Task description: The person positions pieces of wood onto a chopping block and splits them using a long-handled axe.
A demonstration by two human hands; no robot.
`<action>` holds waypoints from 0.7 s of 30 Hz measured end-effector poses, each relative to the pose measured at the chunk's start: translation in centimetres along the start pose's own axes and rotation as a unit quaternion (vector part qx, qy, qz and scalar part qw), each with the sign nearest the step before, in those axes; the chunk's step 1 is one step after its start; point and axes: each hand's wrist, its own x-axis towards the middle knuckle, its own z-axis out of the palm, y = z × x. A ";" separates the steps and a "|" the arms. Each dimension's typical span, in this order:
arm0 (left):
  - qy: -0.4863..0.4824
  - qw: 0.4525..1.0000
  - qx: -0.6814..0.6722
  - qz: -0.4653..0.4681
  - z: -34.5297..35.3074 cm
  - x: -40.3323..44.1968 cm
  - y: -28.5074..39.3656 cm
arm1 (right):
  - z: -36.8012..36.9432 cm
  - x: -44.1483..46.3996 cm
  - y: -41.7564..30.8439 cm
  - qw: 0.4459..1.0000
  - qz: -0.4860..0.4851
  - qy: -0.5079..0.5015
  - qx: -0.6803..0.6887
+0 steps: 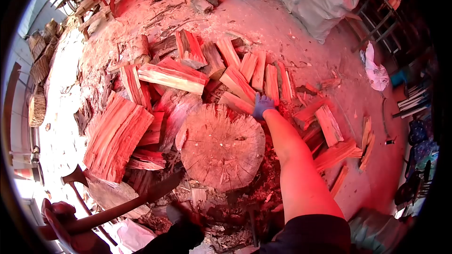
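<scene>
My right hand point(264, 106), in a blue glove, reaches forward past the chopping block point(222, 147). Its fingers are outstretched and touch or lie just beside the near ends of two split pieces of firewood point(238, 84); no grip on them shows. At lower left, my left hand point(61, 214) is dark and partly in shadow, its fingers wrapped round the handle of a machete point(157, 189). The broad blade points right, with its tip near the block's lower left edge. The block's round, cracked top has nothing on it.
Split firewood point(120, 136) lies heaped left of and beyond the block, with more pieces point(329, 124) to the right. An axe point(75, 176) leans at lower left. Large sacks point(320, 2) stand at the back, and stacked logs point(37, 108) line the left.
</scene>
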 end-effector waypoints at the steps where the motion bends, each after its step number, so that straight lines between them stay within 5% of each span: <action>1: -0.006 0.999 -0.005 0.032 0.3 -0.1 0.0 | 1.1 0.1 0.5 0.999 -0.008 0.032 -0.001; 8: -0.001 0.998 -0.012 0.058 1.9 -0.7 2.1 | 1.6 -3.1 1.7 0.988 0.022 0.077 0.135; 11: 0.059 0.997 0.017 -0.044 3.1 -0.5 3.5 | -0.6 -7.0 4.0 0.985 0.017 0.154 0.080; 14: -0.015 1.000 0.011 0.012 0.5 -0.4 1.1 | -4.1 -11.9 10.1 0.976 0.003 0.215 -0.035; 15: -0.070 0.988 -0.026 0.132 1.7 -0.1 2.8 | -4.7 -13.6 12.7 0.973 0.030 0.228 -0.021; 18: 0.009 1.000 -0.025 0.005 0.8 0.1 0.3 | -3.5 -18.1 22.5 0.957 0.093 0.268 0.065; 20: -0.001 0.999 -0.036 0.003 0.6 0.1 0.0 | -4.7 -21.1 24.5 0.937 0.329 0.109 0.042; 21: 0.000 0.999 -0.035 0.016 1.1 0.2 0.2 | -4.9 -20.8 24.1 0.938 0.327 0.110 0.040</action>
